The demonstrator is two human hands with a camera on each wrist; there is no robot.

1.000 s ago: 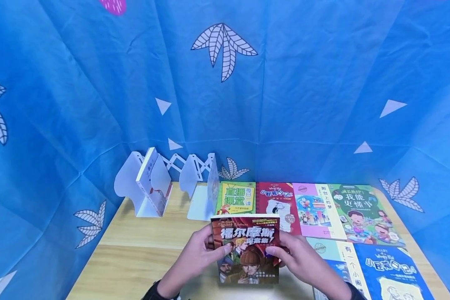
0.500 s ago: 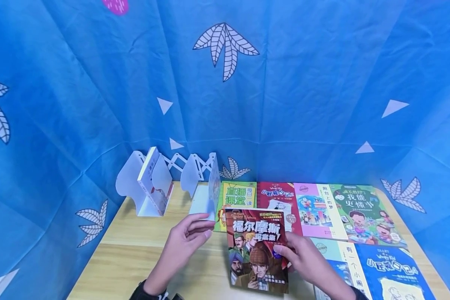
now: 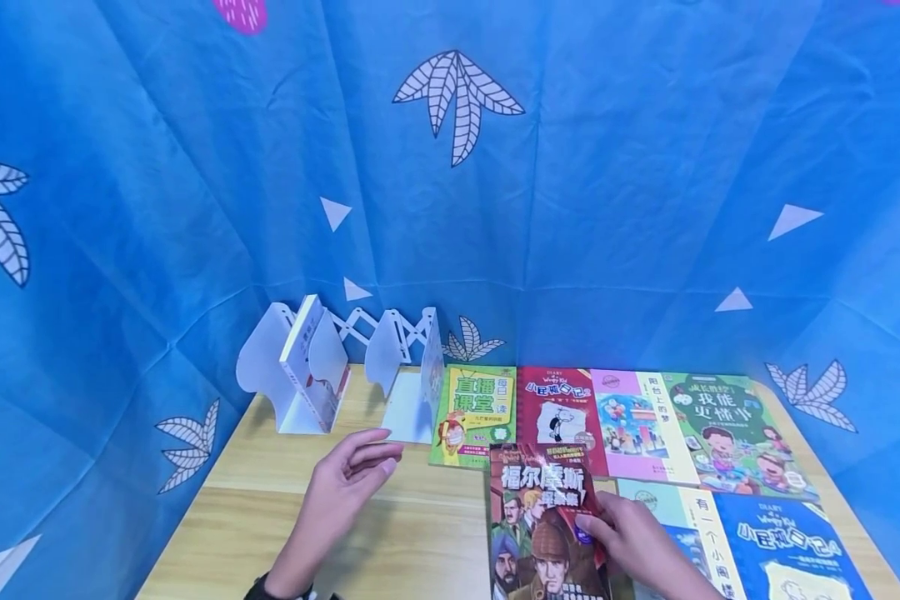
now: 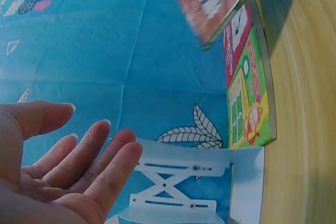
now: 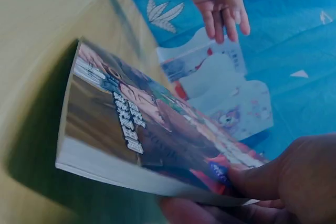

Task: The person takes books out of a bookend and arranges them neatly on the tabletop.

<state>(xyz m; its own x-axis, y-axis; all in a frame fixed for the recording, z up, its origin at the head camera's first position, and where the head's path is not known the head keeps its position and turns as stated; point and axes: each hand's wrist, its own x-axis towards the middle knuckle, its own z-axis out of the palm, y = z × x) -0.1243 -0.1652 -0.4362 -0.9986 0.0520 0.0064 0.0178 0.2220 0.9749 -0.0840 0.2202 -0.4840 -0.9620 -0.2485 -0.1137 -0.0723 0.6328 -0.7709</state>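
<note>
My right hand [image 3: 637, 533] grips a dark red paperback book [image 3: 536, 533] by its right edge, thumb on the cover and fingers beneath. In the right wrist view the book [image 5: 142, 124] is tilted, its pale page block facing the camera. My left hand [image 3: 348, 479] is off the book, held over the table's left half with palm turned inward and fingers relaxed. Beyond it stands a white expanding bookend rack [image 3: 397, 350], with one white-spined book [image 3: 311, 367] upright in its left section. The left wrist view shows the left hand [image 4: 68, 166] holding nothing.
Flat on the wooden table [image 3: 232, 500] lie a green book [image 3: 476, 417], a red book [image 3: 558, 417], a pink book [image 3: 633, 425] and another green book [image 3: 742, 433]. A blue book [image 3: 787, 550] is nearer on the right. A blue curtain [image 3: 570, 208] hangs behind.
My left hand has let go of the dark red book and moved left. The right hand has carried the book down and to the right, uncovering the green book behind it.
</note>
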